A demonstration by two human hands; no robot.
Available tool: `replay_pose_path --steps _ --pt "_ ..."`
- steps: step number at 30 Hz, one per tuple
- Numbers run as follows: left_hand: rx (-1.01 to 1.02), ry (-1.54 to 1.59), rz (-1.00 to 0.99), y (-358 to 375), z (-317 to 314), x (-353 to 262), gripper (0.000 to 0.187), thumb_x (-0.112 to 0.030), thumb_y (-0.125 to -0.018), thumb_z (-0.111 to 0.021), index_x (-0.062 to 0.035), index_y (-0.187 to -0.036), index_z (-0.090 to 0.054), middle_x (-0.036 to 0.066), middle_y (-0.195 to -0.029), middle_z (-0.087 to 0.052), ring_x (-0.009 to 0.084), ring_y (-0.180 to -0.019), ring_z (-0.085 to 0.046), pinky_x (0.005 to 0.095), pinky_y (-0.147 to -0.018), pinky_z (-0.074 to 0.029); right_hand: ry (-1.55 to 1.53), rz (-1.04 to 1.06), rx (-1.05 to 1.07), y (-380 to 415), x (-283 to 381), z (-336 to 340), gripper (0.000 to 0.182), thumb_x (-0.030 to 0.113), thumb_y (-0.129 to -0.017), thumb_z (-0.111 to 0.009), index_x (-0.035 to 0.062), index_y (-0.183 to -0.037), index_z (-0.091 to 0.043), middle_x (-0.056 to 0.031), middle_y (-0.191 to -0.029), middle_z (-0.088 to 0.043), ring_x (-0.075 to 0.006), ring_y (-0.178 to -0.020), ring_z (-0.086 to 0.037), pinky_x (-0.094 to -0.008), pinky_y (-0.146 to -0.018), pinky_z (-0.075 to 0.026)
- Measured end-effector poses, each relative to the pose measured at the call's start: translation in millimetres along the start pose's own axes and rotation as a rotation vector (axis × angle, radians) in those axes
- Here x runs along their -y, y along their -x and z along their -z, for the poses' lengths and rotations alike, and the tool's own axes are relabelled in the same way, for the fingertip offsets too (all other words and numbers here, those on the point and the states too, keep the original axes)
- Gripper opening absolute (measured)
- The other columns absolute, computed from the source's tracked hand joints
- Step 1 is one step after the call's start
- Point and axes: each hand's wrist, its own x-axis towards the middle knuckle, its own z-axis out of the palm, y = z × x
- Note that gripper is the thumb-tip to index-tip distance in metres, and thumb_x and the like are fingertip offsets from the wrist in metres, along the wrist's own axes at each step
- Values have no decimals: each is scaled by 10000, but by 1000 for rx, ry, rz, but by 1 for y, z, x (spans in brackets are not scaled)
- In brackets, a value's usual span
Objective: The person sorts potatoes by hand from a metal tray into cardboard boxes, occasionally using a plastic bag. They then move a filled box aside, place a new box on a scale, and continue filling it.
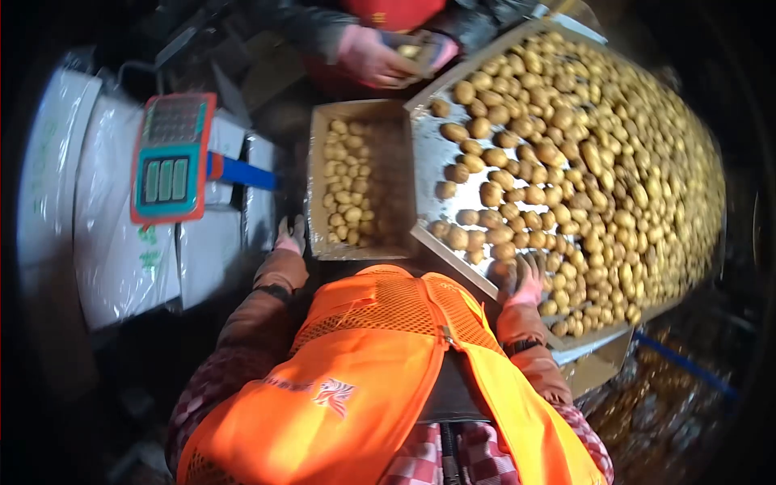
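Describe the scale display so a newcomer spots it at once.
Left of the potato carton stand white, plastic-wrapped boxes. Over them is the scale display, red-rimmed and teal. Unlike the pale boxes, it bears a keypad and three small screens.

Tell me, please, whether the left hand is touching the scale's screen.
Apart; the head view shows white boxes between the left hand and the screen.

My vest (364,364) is bright orange over red-and-white checked sleeves (242,376); potatoes (622,186) are golden to brown, the scale (174,158) teal edged in red-orange, its arm (246,174) blue.
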Motion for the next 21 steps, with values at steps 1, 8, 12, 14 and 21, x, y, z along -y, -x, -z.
replay_pose_path --steps 1,8,12,14,21 --pt "33 20 -1 -1 -2 4 317 -111 -928 -606 -93 -1244 -596 106 -1091 -672 186 -1023 -643 319 -867 -507 19 -13 9 1 -2 0 340 209 -866 -641 62 -1174 -652 -192 -1276 -590 -436 -1305 -443 -504 -1095 -364" --pt "77 85 -1 -7 -11 14 325 -185 -906 -666 -68 -1206 -625 126 -1075 -685 213 -1037 -650 345 -872 -504 -20 -92 7 0 6 5 320 230 -862 -656 76 -1142 -676 -168 -1276 -601 -410 -1315 -446 -491 -1093 -368" --pt "-356 -153 -271 27 16 -55 278 -193 -865 -699 -145 -1138 -692 145 -1052 -699 312 -1017 -652 404 -889 -506 -11 -84 -2 -2 5 5 319 232 -860 -659 74 -1136 -679 -164 -1273 -604 -400 -1320 -442 -486 -1097 -366" --pt "-210 -133 -672 46 18 -104 223 -212 -838 -717 -154 -1053 -727 148 -1025 -699 332 -997 -643 419 -870 -511 -18 -87 -7 0 4 5 321 229 -856 -661 72 -1136 -678 -164 -1270 -605 -402 -1320 -441 -487 -1100 -363" --pt "81 -493 -1301 146 -69 -334 266 -340 -924 -553 -177 -1069 -707 97 -1041 -705 284 -1057 -616 496 -1008 -373 -35 -152 20 -1 7 7 320 199 -828 -688 95 -1131 -678 -131 -1266 -606 -388 -1314 -447 -482 -1092 -372"
